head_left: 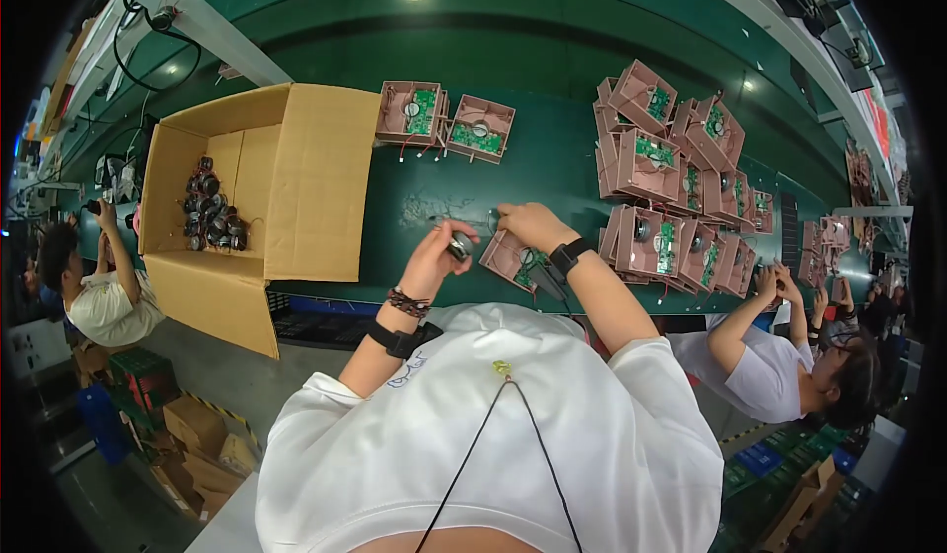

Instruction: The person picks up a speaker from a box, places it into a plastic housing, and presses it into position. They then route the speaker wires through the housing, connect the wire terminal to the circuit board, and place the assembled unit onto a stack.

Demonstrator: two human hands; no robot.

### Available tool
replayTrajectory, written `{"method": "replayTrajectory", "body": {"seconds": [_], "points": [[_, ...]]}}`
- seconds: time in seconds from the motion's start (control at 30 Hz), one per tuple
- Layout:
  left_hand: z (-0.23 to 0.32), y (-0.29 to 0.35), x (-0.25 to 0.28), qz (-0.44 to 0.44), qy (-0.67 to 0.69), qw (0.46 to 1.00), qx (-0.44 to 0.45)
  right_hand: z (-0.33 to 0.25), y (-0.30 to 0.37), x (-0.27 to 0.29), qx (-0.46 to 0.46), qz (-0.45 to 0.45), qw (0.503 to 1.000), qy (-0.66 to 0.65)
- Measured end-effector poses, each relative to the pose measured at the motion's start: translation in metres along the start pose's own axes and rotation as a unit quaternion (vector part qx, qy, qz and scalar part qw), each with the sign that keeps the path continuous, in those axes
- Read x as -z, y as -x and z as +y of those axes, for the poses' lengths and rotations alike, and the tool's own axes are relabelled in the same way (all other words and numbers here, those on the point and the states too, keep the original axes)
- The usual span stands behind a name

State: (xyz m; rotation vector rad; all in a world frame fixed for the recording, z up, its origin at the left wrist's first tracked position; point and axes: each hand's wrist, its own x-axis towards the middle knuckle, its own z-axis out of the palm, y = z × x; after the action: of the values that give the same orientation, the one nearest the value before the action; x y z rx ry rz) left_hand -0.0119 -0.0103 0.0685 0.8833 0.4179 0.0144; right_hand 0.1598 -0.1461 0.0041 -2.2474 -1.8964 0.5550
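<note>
My left hand (431,261) is closed around a small round speaker (461,246), silver and black, held just above the green bench. To its right my right hand (534,225) has its fingertips pinched together. A thin wire (491,220) seems to show at those fingertips, but what they grip is too small to make out. Below the right hand, close to my body, a pink plastic housing (506,256) with a green circuit board lies tilted on the bench. My right hand and wrist hide part of it.
An open cardboard box (326,188) with several loose speakers (212,208) stands at the left. Two pink housings (480,129) with boards and loose leads lie ahead. Several more are stacked (651,173) at the right. Co-workers sit on the left (113,301) and right (760,356).
</note>
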Motion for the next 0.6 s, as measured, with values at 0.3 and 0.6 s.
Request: {"method": "replayTrajectory", "body": {"seconds": [0.3,0.6], "points": [[-0.006,0.003,-0.018,0.003,-0.094,0.995,-0.015,-0.061,0.031,0.037,-0.107,0.244,0.931,-0.251],[-0.010,-0.009,-0.029,-0.087,-0.106,0.990,-0.020,-0.082,0.054,0.056,-0.018,0.213,0.916,-0.340]]}}
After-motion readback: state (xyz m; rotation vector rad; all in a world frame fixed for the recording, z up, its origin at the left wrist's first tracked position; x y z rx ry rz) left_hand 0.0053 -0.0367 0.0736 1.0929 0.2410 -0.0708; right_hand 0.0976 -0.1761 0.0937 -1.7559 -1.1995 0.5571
